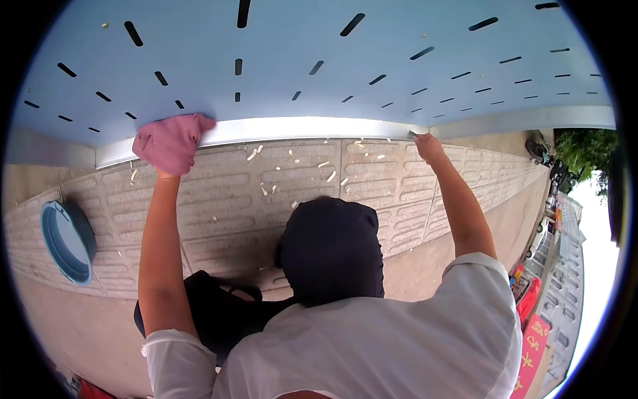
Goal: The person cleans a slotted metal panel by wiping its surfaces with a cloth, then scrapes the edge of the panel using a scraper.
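My left hand [168,175] is mostly hidden beneath a pink cloth [169,143], which it presses against the whitish metal edge [286,130] of a blue slotted panel [199,86]. Far to the right, my right hand [430,147] is closed in a pinch at the corner of that same edge. A small, thin greyish piece shows at its fingertips, too small to name. Off-white scraps [254,153] lie scattered on the paving below, between my two hands.
A blue plastic basin [68,243] stands on the ridged paving [219,199] at the left. My bent knee [332,249] in dark cloth is in the middle. Parked motorbikes [555,163], a red banner [531,356] and a building [565,299] are at the right.
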`<state>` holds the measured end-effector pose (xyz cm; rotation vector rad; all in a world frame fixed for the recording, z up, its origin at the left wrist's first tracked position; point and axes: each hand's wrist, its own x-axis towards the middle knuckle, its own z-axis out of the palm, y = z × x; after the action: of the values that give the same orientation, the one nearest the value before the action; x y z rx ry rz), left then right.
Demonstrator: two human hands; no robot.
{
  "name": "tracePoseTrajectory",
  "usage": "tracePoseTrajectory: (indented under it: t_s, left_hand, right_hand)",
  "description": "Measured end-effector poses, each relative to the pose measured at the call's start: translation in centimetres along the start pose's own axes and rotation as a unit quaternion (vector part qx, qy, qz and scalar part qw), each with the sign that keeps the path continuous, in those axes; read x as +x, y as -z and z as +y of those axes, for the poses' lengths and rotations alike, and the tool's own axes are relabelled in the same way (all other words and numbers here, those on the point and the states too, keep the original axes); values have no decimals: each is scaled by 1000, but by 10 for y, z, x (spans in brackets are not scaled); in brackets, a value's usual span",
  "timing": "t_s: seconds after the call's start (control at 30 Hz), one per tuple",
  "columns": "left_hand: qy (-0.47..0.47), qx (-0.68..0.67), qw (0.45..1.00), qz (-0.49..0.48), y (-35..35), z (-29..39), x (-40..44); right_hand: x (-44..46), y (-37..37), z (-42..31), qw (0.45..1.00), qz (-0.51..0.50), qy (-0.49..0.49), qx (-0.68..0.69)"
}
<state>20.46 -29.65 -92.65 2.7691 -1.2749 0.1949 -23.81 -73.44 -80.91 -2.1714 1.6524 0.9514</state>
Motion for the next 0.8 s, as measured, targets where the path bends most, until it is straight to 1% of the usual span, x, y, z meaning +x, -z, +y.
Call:
tracePoseTrajectory:
  t_s: [0.07,0.13,0.17,0.2,0.23,0.27,0.3,0.33,0.4,0.47,0.5,0.53,0.57,0.63,0.7,0.73,0.8]
  left_hand:
    - [20,47,999,-8,38,15,11]
    - [26,36,999,-11,34,14,13]
    - [23,12,1000,-10,23,9,10]
    - [21,-12,1000,-9,10,4,7]
    - [21,-29,999,-3,5,1,8]
    - [22,-48,999,5,0,-4,7]
    - [18,-76,997,-4,2,-4,6]
    - [20,-105,994,-8,-1,-5,5]
    - [34,-195,980,-7,-8,-12,6]
    - [52,-324,945,-6,-15,-14,5]
    - [72,-418,906,-4,-16,-14,5]
    - [96,-519,849,0,-17,-13,5]
    - [123,-616,778,-2,-19,-13,2]
    - [173,-772,611,-3,-16,-11,2]
    - [196,-845,498,-7,-16,-10,0]
    - [205,-867,455,-7,-17,-9,0]
    - [220,-894,391,-2,-16,-7,0]
  right_hand:
    - [15,-4,2,999,-17,-35,-8]
    - [16,-15,8,999,20,-29,-29]
    - [21,-14,9,998,46,-23,-42]
    - [52,-35,28,987,118,0,-110]
    - [46,-36,17,976,161,-9,-149]
    - [53,-26,10,986,136,-13,-90]
    - [49,-30,21,994,98,-27,-34]
    - [30,-33,25,996,74,-39,-17]
    - [14,-15,17,998,51,-43,16]
    - [14,-29,36,996,73,33,-43]
    - [12,-25,33,991,88,72,-70]
    - [12,-23,32,993,76,52,-71]
    - [10,-23,31,997,51,9,-51]
    - [13,-12,18,998,7,-68,-14]
    - [13,-9,13,997,-5,-69,-25]
    - [14,-6,14,997,-9,-70,-31]
    - [18,-12,13,996,56,-22,-69]
